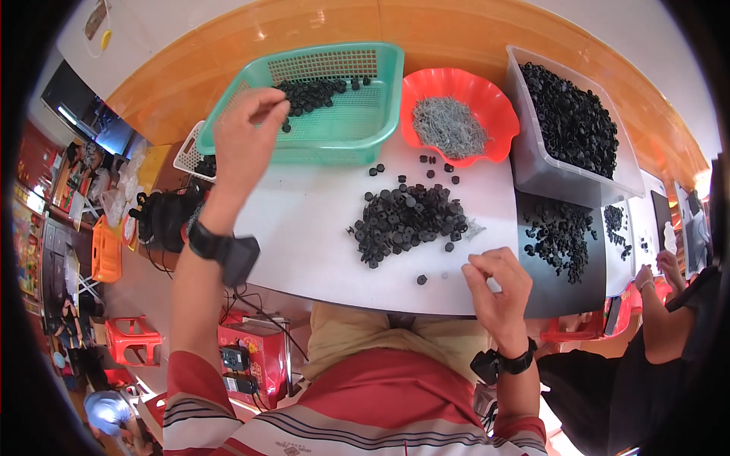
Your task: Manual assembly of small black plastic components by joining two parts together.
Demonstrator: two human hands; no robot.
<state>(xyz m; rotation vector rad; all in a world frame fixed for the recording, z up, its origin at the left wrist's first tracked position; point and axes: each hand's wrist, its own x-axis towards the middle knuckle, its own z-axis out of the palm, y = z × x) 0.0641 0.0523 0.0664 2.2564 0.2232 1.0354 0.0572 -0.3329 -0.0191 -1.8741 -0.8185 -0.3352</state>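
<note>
I judge the black caps (407,220) light, stiff, best rim-pinched, with left hand (247,125) at ten o'clock, right hand (502,294) at four, curled, contents unclear.

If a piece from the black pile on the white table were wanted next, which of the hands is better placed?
Probably the right: the right hand is close to the black pile, while the left hand is up at the green basket.

Attire: red shirt (388,395), tan trousers (334,338).
Short sleeves (199,389) carry pale and dark bands; a boxy black unit (240,260) is strapped to each wrist.
</note>
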